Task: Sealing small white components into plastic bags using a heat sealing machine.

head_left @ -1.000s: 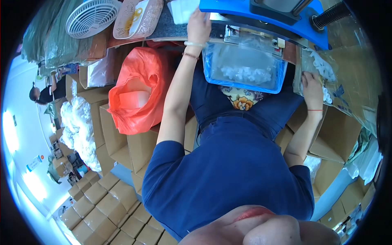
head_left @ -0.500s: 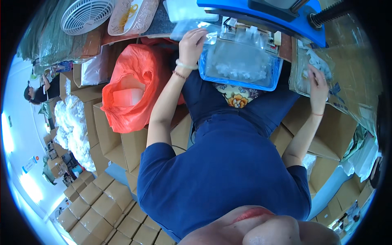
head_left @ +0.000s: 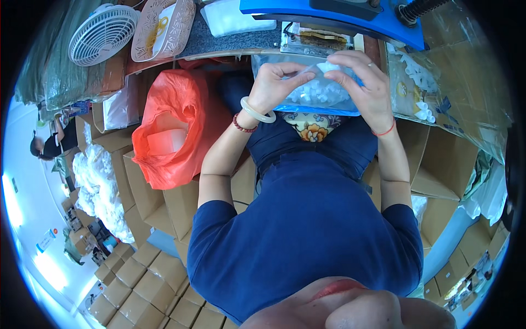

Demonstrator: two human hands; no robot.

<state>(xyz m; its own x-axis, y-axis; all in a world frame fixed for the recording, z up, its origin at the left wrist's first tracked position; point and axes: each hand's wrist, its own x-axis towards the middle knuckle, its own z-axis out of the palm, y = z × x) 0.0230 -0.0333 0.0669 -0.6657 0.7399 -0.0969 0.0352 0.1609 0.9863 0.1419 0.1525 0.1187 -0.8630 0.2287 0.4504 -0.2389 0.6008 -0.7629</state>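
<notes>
Above the blue tray on my lap, my two hands face each other. My left hand pinches the edge of a clear plastic bag between thumb and fingers. A small white plastic piece sits between the thumb and fingertips of my right hand, at the bag's edge; whether it is inside cannot be made out. Loose white pieces and clear film lie in the tray, partly covered by my hands. More white plastic pieces rest on the carton-like surface at my right.
A blue press-like machine stands ahead, over a metal base plate. Left of it are a stack of clear bags, a patterned basket and a white fan. An open red bag hangs at left; cartons stand behind.
My left hand has come nearer from the bench edge with the clear bag. My right hand has moved left from the white pieces to meet it, now holding one.
</notes>
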